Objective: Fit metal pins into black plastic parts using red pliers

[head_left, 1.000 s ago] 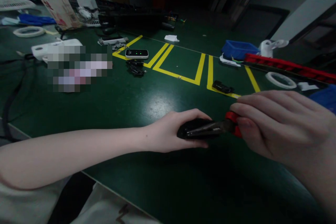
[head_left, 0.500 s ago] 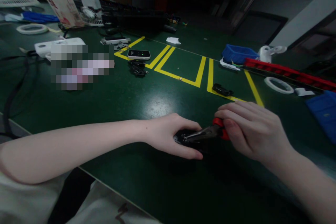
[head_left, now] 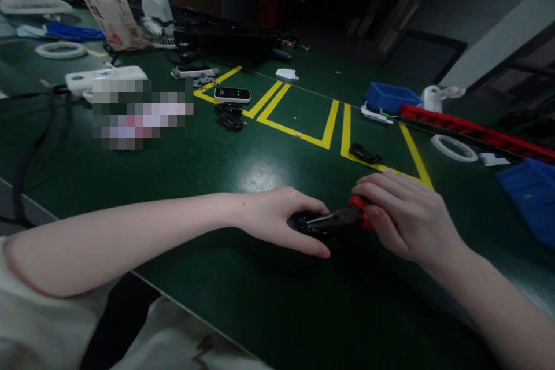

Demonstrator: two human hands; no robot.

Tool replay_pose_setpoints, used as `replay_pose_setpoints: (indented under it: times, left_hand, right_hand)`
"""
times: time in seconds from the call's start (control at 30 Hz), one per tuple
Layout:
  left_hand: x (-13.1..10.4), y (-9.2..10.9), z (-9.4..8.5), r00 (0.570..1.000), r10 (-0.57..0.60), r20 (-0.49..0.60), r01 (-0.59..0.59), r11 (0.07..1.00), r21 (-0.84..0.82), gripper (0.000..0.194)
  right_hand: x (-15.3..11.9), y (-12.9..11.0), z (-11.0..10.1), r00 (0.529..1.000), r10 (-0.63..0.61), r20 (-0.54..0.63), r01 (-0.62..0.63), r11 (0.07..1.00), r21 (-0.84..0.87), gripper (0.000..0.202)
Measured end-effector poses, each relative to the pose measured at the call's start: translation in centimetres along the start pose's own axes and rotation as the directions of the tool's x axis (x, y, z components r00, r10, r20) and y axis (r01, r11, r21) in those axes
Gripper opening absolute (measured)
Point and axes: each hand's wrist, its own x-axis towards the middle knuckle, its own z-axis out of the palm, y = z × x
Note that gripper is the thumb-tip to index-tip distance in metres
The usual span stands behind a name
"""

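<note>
Left hand point(head_left: 277, 218) curled around black part point(head_left: 299, 222); right hand point(head_left: 401, 214) clenched on red-handled pliers point(head_left: 340, 217)

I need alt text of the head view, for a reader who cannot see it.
A person's left hand holds a black part at a green table, while the right hand grips red-handled pliers with their tip at the part. Farther back are yellow tape outlines, a device showing green lights, and a blue bin.
</note>
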Motion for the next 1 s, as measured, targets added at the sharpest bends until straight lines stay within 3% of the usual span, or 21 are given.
replay_pose_setpoints:
  times: [0.23,0.6,1.0]
  left_hand:
    - [0.0,-0.1,0.3,0.998,0.021,-0.065,-0.021,1.0,0.001,0.035]
    - [0.3,-0.8,0.6,0.998,0.043,-0.048,-0.039,0.995,0.088,0.037]
    - [0.1,-0.2,0.3,0.997,0.062,-0.045,-0.056,0.992,0.114,0.032]
  right_hand:
    - [-0.5,-0.7,1.1,0.999,0.042,0.029,-0.042,0.999,0.025,0.038]
    - [-1.0,-2.2,2.7,0.993,0.114,-0.008,-0.114,0.992,0.052,0.033]
    - [-1.3,-1.5,3.3,0.991,0.111,-0.069,-0.104,0.99,0.096,0.026]
